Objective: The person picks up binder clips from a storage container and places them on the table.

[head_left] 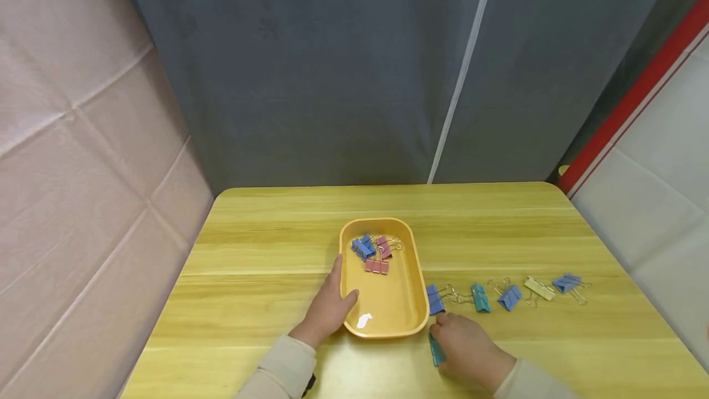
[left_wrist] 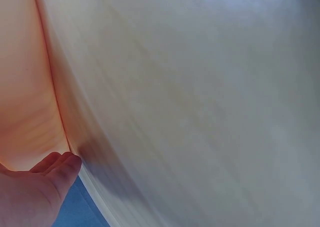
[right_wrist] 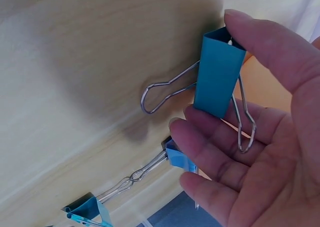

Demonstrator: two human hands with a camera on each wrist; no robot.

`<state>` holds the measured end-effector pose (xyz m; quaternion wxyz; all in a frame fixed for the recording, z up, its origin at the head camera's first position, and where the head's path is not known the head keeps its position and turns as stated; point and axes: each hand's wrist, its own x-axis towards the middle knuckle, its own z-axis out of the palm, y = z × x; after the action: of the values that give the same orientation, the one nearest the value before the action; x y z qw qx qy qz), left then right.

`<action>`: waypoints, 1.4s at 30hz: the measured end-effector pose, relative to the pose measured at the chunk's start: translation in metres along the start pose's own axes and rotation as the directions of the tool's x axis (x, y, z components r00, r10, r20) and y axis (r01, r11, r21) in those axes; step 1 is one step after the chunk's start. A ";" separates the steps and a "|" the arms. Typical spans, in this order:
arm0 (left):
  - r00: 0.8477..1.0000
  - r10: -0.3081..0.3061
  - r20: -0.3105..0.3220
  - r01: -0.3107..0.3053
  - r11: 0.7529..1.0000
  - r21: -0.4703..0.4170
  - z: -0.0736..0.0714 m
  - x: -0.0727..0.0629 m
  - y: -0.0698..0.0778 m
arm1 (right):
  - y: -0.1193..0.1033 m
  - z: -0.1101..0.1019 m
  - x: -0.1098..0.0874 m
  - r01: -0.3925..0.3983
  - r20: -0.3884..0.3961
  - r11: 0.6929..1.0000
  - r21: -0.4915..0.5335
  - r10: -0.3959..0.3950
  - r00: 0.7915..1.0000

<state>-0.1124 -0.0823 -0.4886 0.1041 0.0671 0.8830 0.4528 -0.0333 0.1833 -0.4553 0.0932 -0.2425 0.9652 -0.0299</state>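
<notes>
My left hand (head_left: 327, 308) grips the left side of a yellow plastic tray (head_left: 348, 328), thumb over the rim. In the left wrist view, its fingers (left_wrist: 62, 169) rest near the tray's orange-looking wall (left_wrist: 30, 87). My right hand (head_left: 471, 348), just right of the tray's near corner, pinches a teal binder clip (right_wrist: 217, 79) between thumb and fingers; both wire handles stick out. Inside the tray lie blue binder clips (head_left: 364, 247) and pink binder clips (head_left: 377, 266), towards its far end. A blue binder clip (head_left: 435, 300) lies beside the tray's right wall.
Rightward along the wooden table (head_left: 249, 300) runs a row: a teal binder clip (head_left: 480, 298), a blue one (head_left: 509, 297), a pale yellow one (head_left: 540, 288) and another blue one (head_left: 567, 282). A dark grey curtain (head_left: 332, 79) hangs behind the table's far edge.
</notes>
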 end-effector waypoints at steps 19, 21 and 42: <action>1.000 -0.008 0.003 0.008 1.000 -0.002 0.000 0.000 0.000 | 0.001 0.003 0.001 -0.012 0.004 1.000 -0.011 0.012 1.000; 1.000 -0.010 0.004 0.010 1.000 -0.001 0.000 0.000 0.000 | 0.001 0.004 0.001 -0.009 -0.002 1.000 -0.016 0.009 1.000; 1.000 -0.008 0.000 0.008 1.000 0.003 0.000 -0.001 0.002 | 0.002 0.004 -0.001 -0.004 -0.020 1.000 -0.011 0.004 1.000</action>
<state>-0.1111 -0.0819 -0.4867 0.1059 0.0638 0.8839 0.4511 -0.0327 0.1860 -0.4589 0.0824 -0.2409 0.9667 -0.0266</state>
